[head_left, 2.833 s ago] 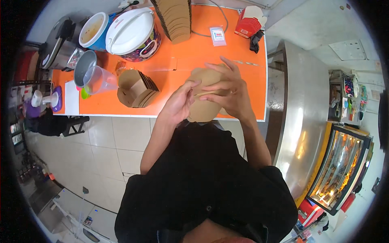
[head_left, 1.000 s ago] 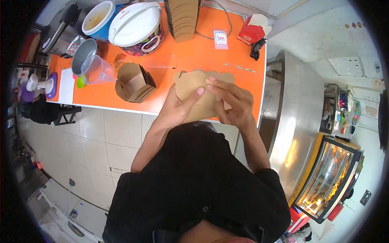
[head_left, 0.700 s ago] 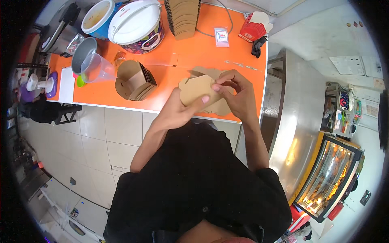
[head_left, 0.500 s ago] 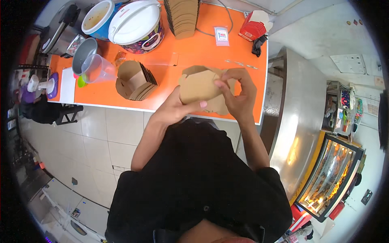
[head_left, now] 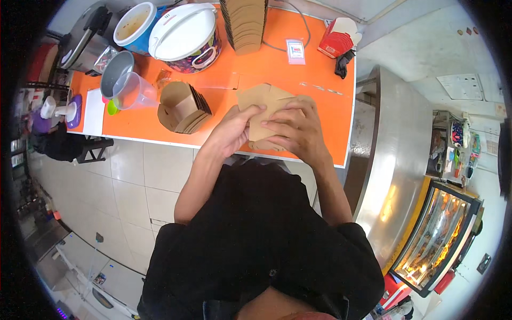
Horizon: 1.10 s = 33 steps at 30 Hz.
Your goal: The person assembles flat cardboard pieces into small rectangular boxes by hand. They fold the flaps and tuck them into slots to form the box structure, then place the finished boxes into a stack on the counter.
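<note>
A brown cardboard food box (head_left: 260, 113), partly folded, is between my two hands at the table's near edge. My left hand (head_left: 230, 132) grips its left side, with the thumb pressed on the upper face. Across its right side lie the curved fingers of my right hand (head_left: 298, 130), covering that edge. Beneath the box, more brown card (head_left: 263, 145) shows on the tabletop; how many pieces cannot be made out. To the left of my hands stands a nested group of folded cardboard boxes (head_left: 175, 114), the open front one facing me.
The orange table (head_left: 224, 66) also bears a tall stack of brown card (head_left: 244, 26), red cartons (head_left: 336, 40), a white-lidded pot (head_left: 184, 32), a blue tub (head_left: 133, 24) and a clear plastic jug (head_left: 133, 92). A steel counter (head_left: 397, 149) and a lit display case (head_left: 434, 234) stand on the right.
My right hand has gone from pinching the box's upper right part to lying over its right side. The box has turned and changed shape, and my left thumb has moved up onto it.
</note>
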### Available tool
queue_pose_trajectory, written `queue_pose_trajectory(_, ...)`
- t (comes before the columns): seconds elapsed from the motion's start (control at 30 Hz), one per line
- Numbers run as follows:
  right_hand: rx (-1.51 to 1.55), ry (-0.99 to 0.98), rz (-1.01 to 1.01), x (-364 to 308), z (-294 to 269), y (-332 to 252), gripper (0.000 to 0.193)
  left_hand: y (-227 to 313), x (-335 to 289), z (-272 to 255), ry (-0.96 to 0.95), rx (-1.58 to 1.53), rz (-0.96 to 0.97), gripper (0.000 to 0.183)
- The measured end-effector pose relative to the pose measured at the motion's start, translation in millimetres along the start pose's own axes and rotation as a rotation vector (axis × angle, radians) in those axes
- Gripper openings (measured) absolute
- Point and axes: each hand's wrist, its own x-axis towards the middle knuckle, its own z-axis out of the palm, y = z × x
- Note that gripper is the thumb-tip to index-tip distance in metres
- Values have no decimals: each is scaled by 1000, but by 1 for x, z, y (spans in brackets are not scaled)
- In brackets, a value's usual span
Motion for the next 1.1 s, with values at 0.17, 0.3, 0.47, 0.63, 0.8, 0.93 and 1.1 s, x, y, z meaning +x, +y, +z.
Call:
queue_pose_trajectory(0.17, 10, 44, 56, -4, 1, 5, 32, 1, -1, 0, 39, 230, 6, 50)
queue_pose_trajectory(0.3, 164, 143, 210, 1, 1, 4, 23, -10, -7, 4, -16, 349, 236, 44)
queue_pose_trajectory(0.47, 325, 262, 570, 16, 5, -22, 14, -18, -5, 6, -71, 551, 513, 42)
queue_pose_trajectory(0.63, 443, 409, 718, 20, 15, -34, 14, -21, 0, 8, -21, 568, 565, 39)
queue_pose_trajectory(0.8, 535, 382, 744, 21, 16, -39, 15, -24, -3, 12, 38, 504, 629, 38)
queue_pose_trajectory(0.93, 639, 312, 615, 14, 17, -28, 21, -17, -16, 9, 18, 566, 658, 34)
queue_pose_trajectory(1.1, 666, 324, 567, 20, 15, -22, 36, -7, -33, 15, -73, 671, 765, 22)
